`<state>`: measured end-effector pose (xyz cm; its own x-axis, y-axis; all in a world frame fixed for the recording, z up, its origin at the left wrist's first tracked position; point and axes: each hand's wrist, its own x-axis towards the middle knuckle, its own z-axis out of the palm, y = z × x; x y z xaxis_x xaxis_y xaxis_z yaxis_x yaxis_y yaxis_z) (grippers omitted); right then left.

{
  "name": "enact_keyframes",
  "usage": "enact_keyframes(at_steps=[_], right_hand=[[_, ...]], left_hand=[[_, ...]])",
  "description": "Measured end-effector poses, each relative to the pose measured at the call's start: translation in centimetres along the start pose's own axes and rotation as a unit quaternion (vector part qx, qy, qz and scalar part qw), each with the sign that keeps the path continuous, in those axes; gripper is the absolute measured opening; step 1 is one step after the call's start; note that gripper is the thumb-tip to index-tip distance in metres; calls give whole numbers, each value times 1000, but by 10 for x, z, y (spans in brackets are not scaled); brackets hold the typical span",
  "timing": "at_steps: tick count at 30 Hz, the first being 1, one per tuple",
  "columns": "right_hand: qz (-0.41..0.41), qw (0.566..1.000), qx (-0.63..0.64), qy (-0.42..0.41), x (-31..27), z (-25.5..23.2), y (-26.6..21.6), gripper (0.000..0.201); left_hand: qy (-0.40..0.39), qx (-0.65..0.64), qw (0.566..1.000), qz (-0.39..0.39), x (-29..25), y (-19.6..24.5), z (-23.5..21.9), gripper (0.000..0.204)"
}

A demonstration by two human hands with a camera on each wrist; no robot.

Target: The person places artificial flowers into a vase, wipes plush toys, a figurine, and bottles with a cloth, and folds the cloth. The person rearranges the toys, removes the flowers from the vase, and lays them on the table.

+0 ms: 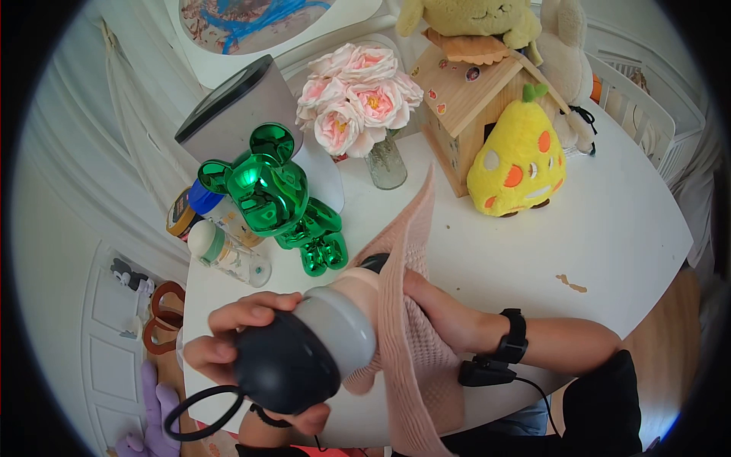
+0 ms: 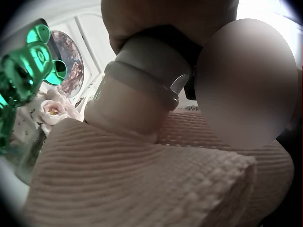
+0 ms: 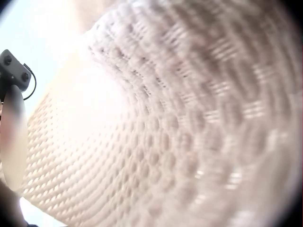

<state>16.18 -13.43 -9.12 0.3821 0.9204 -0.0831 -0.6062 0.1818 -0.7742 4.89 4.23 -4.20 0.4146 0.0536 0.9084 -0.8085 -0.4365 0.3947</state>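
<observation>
In the head view, a bottle with a black domed lid [image 1: 285,367], grey collar [image 1: 339,324] and pinkish body is held tilted over the near table edge. My left hand [image 1: 221,346] grips the lid, fingers and thumb around it; the left wrist view shows this hand [image 2: 165,16] above the grey collar [image 2: 149,59]. A pink knit cloth [image 1: 400,305] drapes against the bottle's far end. My right hand [image 1: 445,312] holds the cloth there, its fingertips hidden behind the fabric. Cloth [image 2: 128,175] spreads below the bottle in the left wrist view and fills most of the right wrist view [image 3: 189,118].
On the white table [image 1: 518,266] stand a shiny green bear figure [image 1: 266,190], a clear bottle [image 1: 232,255], jars, a grey bin [image 1: 247,114], pink flowers [image 1: 365,99] in a glass vase, a wooden house [image 1: 464,99] and a yellow pear plush [image 1: 518,164].
</observation>
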Motion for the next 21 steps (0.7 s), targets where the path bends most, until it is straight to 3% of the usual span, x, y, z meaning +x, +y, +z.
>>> enact_keyframes(at_steps=[2, 5, 6, 7, 8, 9, 11, 12, 14, 18, 20, 21], right_hand=[[-33, 995, 72, 55, 6, -3, 6, 57], [-46, 986, 115, 112, 11, -7, 9, 54], [-46, 986, 115, 112, 15, -19, 19, 54], [-108, 979, -84, 152, 19, -36, 36, 49], [-166, 928, -279, 184, 20, -46, 44, 45], [-167, 928, -278, 183, 18, -47, 44, 45], [-159, 973, -79, 144, 16, -49, 42, 53], [-161, 973, -79, 145, 14, -45, 38, 53], [-260, 934, -195, 147, 9, -32, 26, 49], [-302, 918, -227, 119, 9, -25, 5, 30], [-222, 954, -146, 137, 4, -18, -1, 30], [-222, 954, -146, 137, 5, -17, 0, 30]], left_hand=[[12, 23, 1000, 9, -10, -8, 6, 92], [-38, 51, 997, 47, -16, -9, 17, 97], [-87, 104, 989, 58, -19, -8, 14, 95], [-86, 104, 989, 59, -18, -7, 15, 95], [-105, 116, 983, 93, -17, -6, 16, 94], [-124, 127, 976, 127, -16, -5, 16, 94], [-147, 138, 970, 135, -15, -1, 15, 91], [-161, 138, 965, 152, -15, -2, 15, 89], [-187, 133, 956, 184, -16, -5, 11, 88], [-117, 126, 964, 202, -18, -6, 18, 90], [-35, 56, 994, 87, -18, 0, 15, 93], [-17, 46, 996, 78, -16, -7, 11, 96]])
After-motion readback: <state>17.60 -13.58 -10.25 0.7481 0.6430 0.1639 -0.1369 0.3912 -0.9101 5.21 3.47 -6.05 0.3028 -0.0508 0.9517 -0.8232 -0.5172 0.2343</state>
